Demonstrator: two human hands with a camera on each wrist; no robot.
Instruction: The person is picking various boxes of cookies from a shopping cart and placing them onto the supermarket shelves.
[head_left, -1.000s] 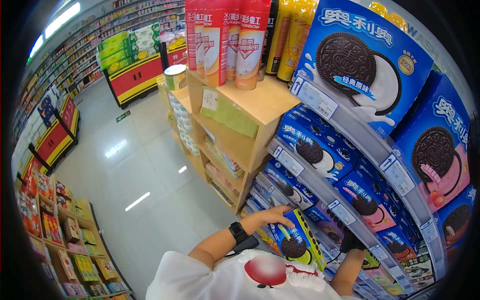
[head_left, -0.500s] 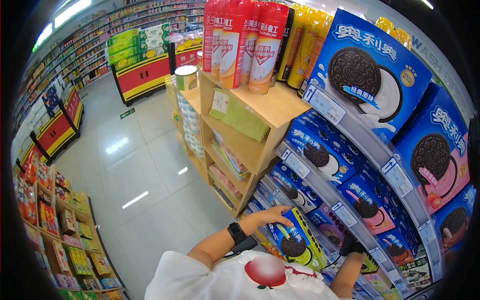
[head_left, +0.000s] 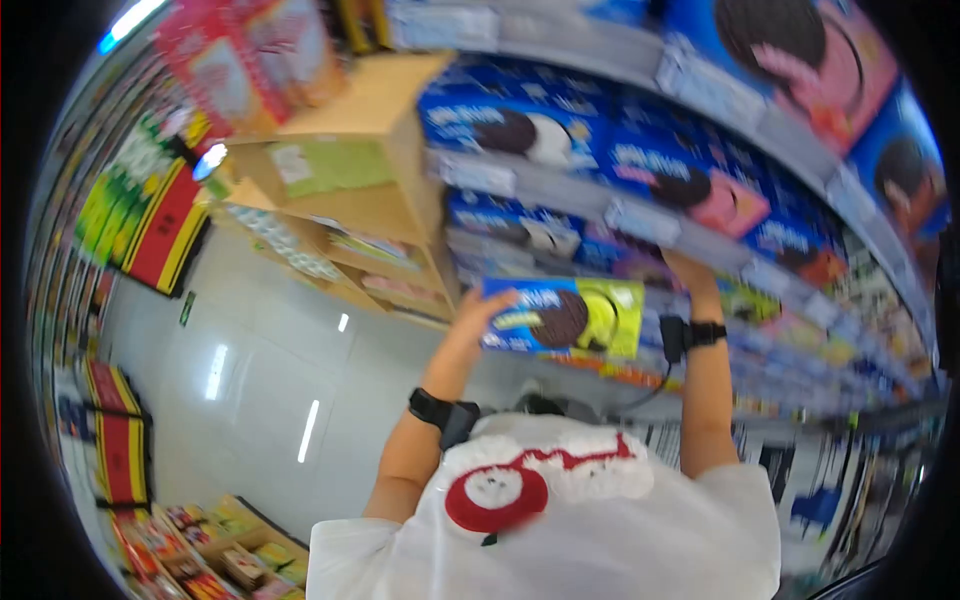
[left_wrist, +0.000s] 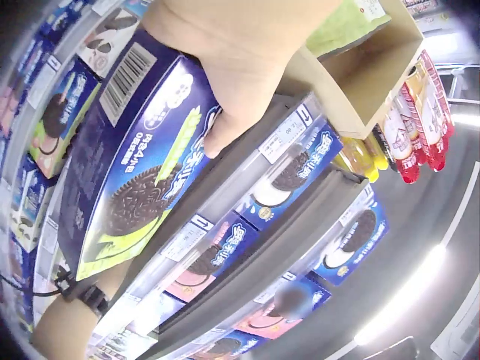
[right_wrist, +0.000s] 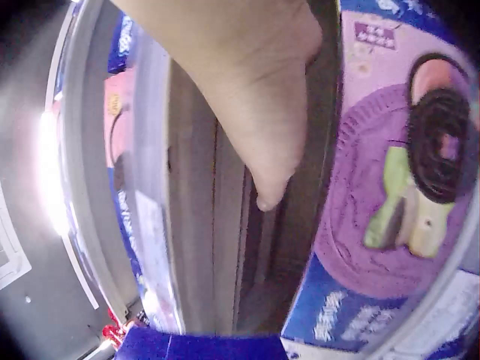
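Observation:
My left hand [head_left: 472, 325] grips one end of a blue and lime-green Oreo box [head_left: 563, 318], held level in front of my chest. In the left wrist view, the left thumb [left_wrist: 225, 133] lies along the printed face of the box. My right hand [head_left: 685, 268] reaches into a lower shelf bay, partly hidden by the shelf edge. The right wrist view has one straight digit of the right hand [right_wrist: 251, 112] pointing into the dark gap beside a purple Oreo box [right_wrist: 375, 187]. Nothing shows in its grasp; its other fingers are hidden.
Curved shelf rails [head_left: 560, 190] with price tags hold rows of blue Oreo boxes [head_left: 510, 125]. A wooden shelf unit [head_left: 410, 120] with red spray cans [head_left: 215, 75] on top stands to the left. Tiled floor [head_left: 270, 400] stretches left toward red and yellow stands [head_left: 165, 235].
The head view has turned and blurred. The held box has swung from slanted to level, my left hand still on its end. My right hand has moved up at the shelf.

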